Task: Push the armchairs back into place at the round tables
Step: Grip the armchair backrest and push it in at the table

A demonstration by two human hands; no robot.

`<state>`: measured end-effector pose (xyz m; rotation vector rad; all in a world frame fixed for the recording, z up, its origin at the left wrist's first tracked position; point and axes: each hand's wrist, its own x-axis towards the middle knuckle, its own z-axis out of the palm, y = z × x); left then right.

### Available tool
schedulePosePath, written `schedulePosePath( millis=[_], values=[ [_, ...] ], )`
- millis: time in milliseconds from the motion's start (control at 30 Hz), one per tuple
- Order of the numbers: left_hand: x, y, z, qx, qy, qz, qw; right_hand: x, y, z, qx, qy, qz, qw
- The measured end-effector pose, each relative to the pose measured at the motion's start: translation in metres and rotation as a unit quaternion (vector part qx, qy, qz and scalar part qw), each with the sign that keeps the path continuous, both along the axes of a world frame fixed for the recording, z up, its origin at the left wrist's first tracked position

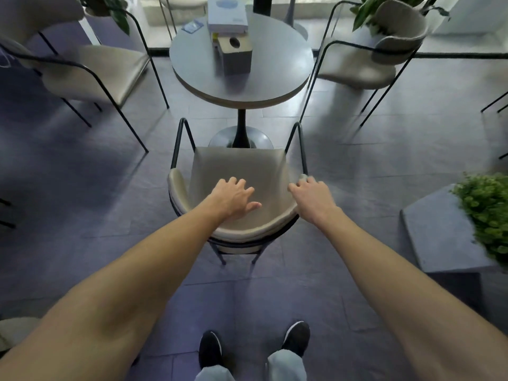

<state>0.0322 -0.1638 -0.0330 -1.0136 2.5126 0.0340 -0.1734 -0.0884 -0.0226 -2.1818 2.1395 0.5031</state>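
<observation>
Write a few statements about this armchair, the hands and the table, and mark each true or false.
The right hand grips the backrest of the near armchair. True.
The left hand is clenched into a fist. False: it is spread open.
A box with a round hole stands on the round table. True.
The table stands on four legs. False: one central pedestal.
The armchair's seat is tucked under the tabletop. False: the whole seat shows.

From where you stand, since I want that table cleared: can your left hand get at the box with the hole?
Probably not. The left hand is stretched out yet only over the armchair, which stands between you and the table; the box sits near the table's middle, well beyond that hand.
</observation>
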Motion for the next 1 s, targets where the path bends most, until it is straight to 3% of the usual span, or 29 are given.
schedulePosePath(
  millis=[533,767,1000],
  values=[
    [-0.303,-0.065,0.145,-0.066,0.110,0.076,0.989,-0.281,-0.080,0.148,-0.084,0.006,0.014,0.996],
    [-0.415,-0.156,0.171,-0.101,0.117,0.078,0.985,-0.392,-0.158,0.169,-0.102,0.026,0.005,0.994],
    [-0.556,-0.304,0.181,-0.085,0.144,0.055,0.984,-0.525,-0.285,0.185,-0.115,0.030,-0.045,0.992]
  ],
)
